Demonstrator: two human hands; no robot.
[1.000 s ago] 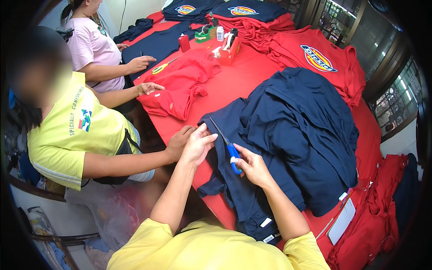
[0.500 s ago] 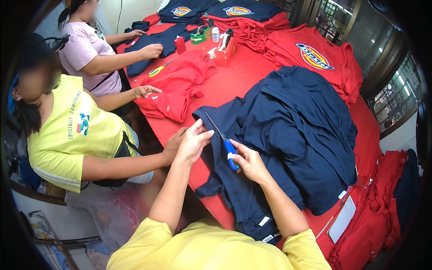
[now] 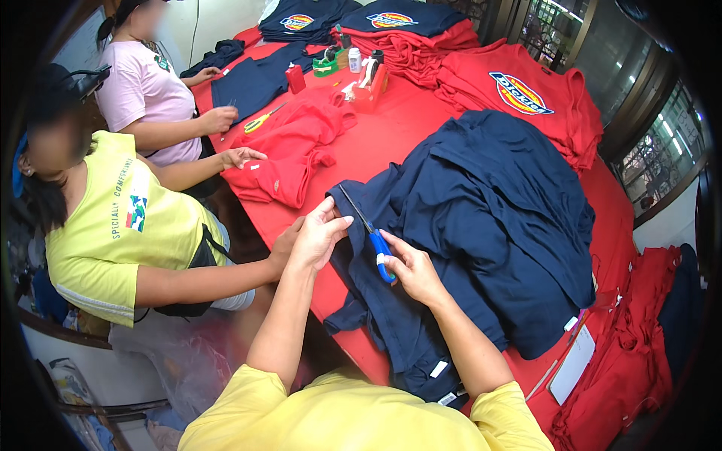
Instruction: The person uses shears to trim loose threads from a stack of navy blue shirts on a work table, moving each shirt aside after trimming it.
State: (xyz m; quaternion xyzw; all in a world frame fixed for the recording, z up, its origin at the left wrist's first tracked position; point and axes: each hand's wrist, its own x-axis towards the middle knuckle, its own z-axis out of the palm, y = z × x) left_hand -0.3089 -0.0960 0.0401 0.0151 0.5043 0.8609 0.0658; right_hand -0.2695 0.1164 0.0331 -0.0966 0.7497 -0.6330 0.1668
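Observation:
In my right hand (image 3: 412,272) is a pair of scissors (image 3: 382,252) with blue handles, gripped by the handles. Their dark blades point up and left and lie against the edge of a navy shirt (image 3: 481,218), which is heaped in loose folds on the table. My left hand (image 3: 322,231) pinches the shirt's near-left edge between thumb and fingers, just beside the blade tips. Part of that edge is hidden behind my fingers. White labels (image 3: 438,369) show on the cloth close to my right forearm.
A co-worker's hand (image 3: 286,242) is right beside my left wrist. On the red table (image 3: 406,135) lie a red shirt (image 3: 289,158), yellow scissors (image 3: 259,122) and a red tape dispenser (image 3: 370,86). Folded printed shirts (image 3: 519,94) are stacked at the far right; a white card (image 3: 573,366) lies near right.
My hands and scissors keep nearly the same place at the shirt edge. The farther co-worker in pink has drawn a hand back toward the table's near-left edge, now holding something thin.

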